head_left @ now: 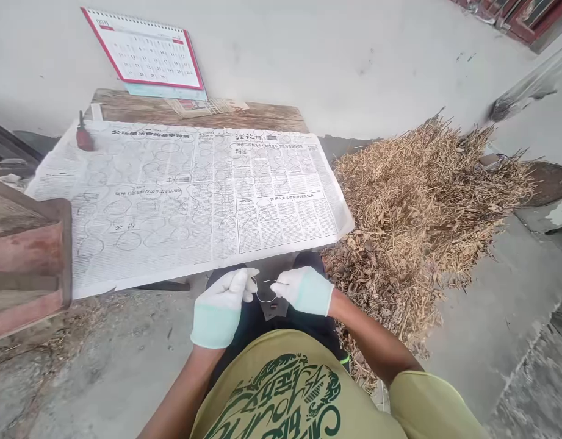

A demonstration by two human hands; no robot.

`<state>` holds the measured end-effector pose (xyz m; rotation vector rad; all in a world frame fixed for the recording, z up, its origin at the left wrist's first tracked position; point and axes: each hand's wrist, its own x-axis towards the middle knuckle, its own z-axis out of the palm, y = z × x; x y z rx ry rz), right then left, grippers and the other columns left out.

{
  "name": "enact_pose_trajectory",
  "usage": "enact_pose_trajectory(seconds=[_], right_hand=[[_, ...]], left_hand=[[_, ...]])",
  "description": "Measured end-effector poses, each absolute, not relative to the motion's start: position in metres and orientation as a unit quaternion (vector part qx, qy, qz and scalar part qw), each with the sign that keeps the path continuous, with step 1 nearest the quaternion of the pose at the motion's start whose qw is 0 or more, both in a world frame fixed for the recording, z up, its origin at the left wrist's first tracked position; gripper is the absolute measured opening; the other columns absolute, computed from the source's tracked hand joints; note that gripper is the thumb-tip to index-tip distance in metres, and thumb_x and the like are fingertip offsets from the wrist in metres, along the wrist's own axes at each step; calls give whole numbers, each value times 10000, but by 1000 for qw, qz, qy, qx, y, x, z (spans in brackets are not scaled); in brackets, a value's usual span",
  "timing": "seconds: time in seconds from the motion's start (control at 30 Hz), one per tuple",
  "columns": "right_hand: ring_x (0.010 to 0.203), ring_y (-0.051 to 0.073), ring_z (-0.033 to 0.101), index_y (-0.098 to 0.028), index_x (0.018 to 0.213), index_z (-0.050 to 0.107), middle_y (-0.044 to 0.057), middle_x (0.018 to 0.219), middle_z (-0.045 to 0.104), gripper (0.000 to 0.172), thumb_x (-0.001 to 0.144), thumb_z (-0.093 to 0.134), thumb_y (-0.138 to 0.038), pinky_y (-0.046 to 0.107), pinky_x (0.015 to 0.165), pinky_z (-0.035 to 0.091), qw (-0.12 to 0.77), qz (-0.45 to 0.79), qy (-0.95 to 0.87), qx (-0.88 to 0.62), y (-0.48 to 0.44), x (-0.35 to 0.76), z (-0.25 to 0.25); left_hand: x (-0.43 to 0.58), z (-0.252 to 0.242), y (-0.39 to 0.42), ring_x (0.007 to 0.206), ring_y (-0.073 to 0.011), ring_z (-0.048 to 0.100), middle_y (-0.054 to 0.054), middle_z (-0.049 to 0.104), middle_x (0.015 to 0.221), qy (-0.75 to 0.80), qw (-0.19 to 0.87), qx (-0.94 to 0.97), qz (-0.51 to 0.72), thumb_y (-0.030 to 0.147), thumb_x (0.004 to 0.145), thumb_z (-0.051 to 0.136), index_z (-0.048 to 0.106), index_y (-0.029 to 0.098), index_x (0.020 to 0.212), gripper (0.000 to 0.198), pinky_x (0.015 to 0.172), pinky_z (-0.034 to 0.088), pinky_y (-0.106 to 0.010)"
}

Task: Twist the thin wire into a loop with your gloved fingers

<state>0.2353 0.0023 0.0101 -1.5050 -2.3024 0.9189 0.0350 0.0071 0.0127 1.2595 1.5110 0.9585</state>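
Note:
Both my hands wear pale green-and-white gloves and are held close together over my lap, just below the table's near edge. My left hand (pixel 223 302) and my right hand (pixel 303 289) each pinch one end of a thin white thread (pixel 263 297) that hangs in a small loop between them. Whether a needle is on the thread is too small to tell. A large newspaper (pixel 184 195) lies spread flat over the low wooden table (pixel 216 113) in front of me.
A small dark red bottle (pixel 84 137) stands at the newspaper's far left corner. A wall calendar (pixel 147 55) leans behind the table. A heap of dry straw and stalks (pixel 422 201) lies to my right. A reddish wooden crate (pixel 24 256) sits at left.

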Motion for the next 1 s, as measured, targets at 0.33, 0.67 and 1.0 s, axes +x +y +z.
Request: enact_pose_trajectory(seconds=[0.33,0.67,1.0], right_hand=[[456,98,484,-168,747,645,-59,500,528,363,1041,491,-314,238,563,376,155,417,-581,-682,45,284,53],[758,155,650,-124,950,697,39,848,699,262,1006,643,-374,299,733,535,290,378,-517,-711,127,291,23],[497,116,538,-134,752,695,38,575,640,378,975,679,-439,255,511,453,273,403,-479,-731,144,282,22]], left_hand=[[13,-20,-2,660,-178,670,-22,739,761,651,446,529,312,534,925,482,795,209,1001,458,759,560,-317],[5,-77,-21,716,-216,694,-28,756,793,662,505,504,229,650,847,508,785,234,1009,526,773,553,-339],[-18,-87,-11,734,-251,713,-58,772,829,679,526,464,217,719,782,487,776,218,1007,621,815,545,-391]])
